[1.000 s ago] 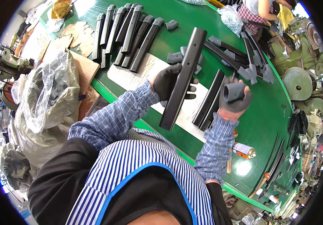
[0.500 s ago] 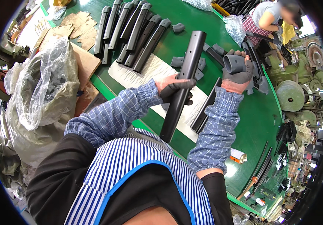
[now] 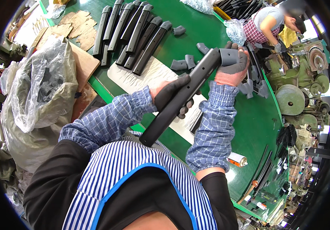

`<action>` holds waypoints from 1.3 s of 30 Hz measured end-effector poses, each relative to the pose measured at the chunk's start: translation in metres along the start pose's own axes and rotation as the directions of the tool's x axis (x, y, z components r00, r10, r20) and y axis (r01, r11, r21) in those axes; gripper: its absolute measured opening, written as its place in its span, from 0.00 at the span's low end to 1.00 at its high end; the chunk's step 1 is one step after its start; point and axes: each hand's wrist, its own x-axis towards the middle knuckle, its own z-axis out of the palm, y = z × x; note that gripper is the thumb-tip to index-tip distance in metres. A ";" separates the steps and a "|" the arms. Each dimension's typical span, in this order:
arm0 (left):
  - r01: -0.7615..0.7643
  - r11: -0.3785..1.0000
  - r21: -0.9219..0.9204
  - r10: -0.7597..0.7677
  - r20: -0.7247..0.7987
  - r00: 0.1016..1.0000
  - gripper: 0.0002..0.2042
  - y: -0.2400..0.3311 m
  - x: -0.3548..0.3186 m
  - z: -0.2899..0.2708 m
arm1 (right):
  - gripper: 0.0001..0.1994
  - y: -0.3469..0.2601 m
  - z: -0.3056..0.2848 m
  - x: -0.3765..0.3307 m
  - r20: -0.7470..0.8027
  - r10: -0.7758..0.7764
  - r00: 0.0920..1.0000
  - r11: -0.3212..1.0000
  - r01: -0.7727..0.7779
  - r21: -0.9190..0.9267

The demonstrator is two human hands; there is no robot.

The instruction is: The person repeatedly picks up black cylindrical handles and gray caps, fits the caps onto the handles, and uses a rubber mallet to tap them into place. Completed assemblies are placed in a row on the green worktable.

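The left hand point(image 3: 172, 94) is gripping the long black tube point(image 3: 180, 97) at mid-length, its lower end braced against the apron. At one o'clock, the right hand point(image 3: 232, 69), raised since a second ago, is now pressing the grey end cap point(image 3: 229, 56) onto the tube's top. Beyond, finished tubes point(image 3: 130, 30) are lying on the green table point(image 3: 257, 119).

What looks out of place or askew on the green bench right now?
Little stands out. A small spray can lies on its side near the green table's front edge, apart from the neat row of dark tubes.
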 end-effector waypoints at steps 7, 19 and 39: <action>0.005 0.977 0.213 0.035 -0.185 0.982 0.27 -0.017 -0.024 0.025 | 0.10 -0.011 0.002 -0.007 0.191 0.410 0.892 0.906 -0.422 0.027; 0.096 0.976 0.194 -0.014 -0.387 0.922 0.25 -0.029 -0.033 0.027 | 0.10 0.004 -0.023 -0.027 0.126 0.643 0.755 0.765 -0.639 -0.076; 0.067 0.971 0.231 0.057 -0.491 0.869 0.23 0.015 -0.023 -0.028 | 0.14 0.085 -0.036 -0.023 -0.022 0.635 0.772 0.771 -0.635 -0.034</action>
